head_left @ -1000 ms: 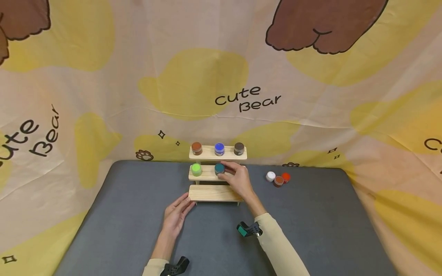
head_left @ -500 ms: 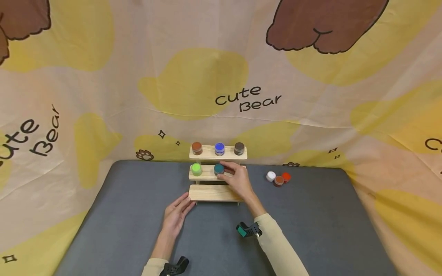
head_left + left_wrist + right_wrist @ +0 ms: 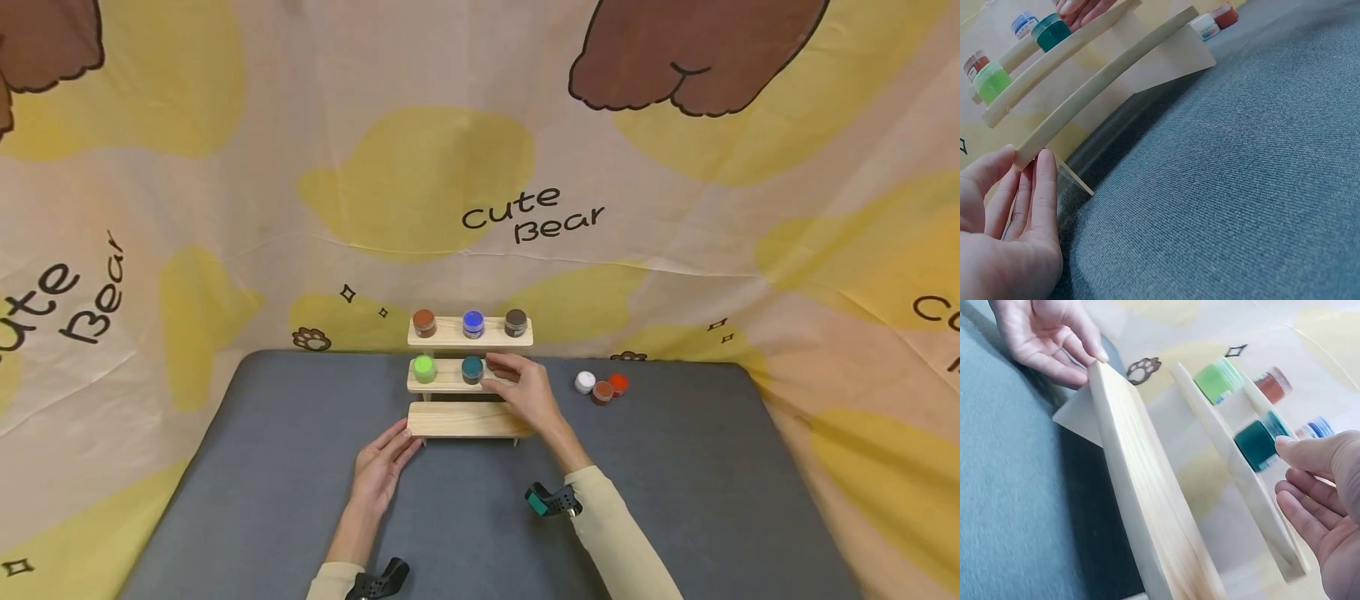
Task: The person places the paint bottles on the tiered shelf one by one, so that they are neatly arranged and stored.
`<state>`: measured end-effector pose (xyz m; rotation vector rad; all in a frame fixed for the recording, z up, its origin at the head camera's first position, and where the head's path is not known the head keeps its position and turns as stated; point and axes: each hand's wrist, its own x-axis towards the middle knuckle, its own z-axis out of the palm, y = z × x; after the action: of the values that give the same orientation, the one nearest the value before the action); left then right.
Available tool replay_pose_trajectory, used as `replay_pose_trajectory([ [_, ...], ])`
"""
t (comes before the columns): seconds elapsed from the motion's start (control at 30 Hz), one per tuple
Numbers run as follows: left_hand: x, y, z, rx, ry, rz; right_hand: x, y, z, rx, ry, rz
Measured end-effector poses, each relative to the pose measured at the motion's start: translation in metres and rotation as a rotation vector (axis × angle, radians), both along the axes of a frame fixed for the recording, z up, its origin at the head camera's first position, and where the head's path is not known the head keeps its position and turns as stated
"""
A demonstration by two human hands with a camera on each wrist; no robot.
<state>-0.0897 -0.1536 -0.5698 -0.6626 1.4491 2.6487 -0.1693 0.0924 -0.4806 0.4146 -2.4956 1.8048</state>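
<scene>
A three-tier wooden display stand [image 3: 465,420] stands at the back of the table. My left hand [image 3: 378,475] holds the left end of its lowest shelf, thumb above and fingers below in the left wrist view. On the middle shelf sit a bright green paint jar [image 3: 424,369] and, to its right, a teal paint jar [image 3: 472,370]. My right hand [image 3: 534,398] is just right of the teal jar, fingers spread apart and gripping nothing; its thumb tip overlaps the jar's edge in the right wrist view. The top shelf carries brown [image 3: 424,323], blue [image 3: 473,324] and dark [image 3: 516,323] jars.
To the right of the stand, white [image 3: 585,382], reddish-brown [image 3: 602,393] and red [image 3: 618,384] jars cluster on the dark grey table [image 3: 675,483]. A printed cloth backdrop [image 3: 420,183] rises behind the table's far edge.
My right hand has let go of the teal jar and drawn slightly to the right. The jar has shifted a touch left on the middle shelf; the left hand keeps its hold.
</scene>
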Motion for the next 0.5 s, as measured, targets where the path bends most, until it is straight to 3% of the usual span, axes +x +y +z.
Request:
replay_pose_trajectory([
  [0.17,0.0,-0.001,0.0,-0.004,0.001,0.004,0.003,0.015,0.003,-0.04,-0.01,-0.017],
  [0.5,0.0,-0.001,-0.001,0.015,0.006,0.001,0.009,0.046,0.005,-0.01,-0.004,-0.081],
])
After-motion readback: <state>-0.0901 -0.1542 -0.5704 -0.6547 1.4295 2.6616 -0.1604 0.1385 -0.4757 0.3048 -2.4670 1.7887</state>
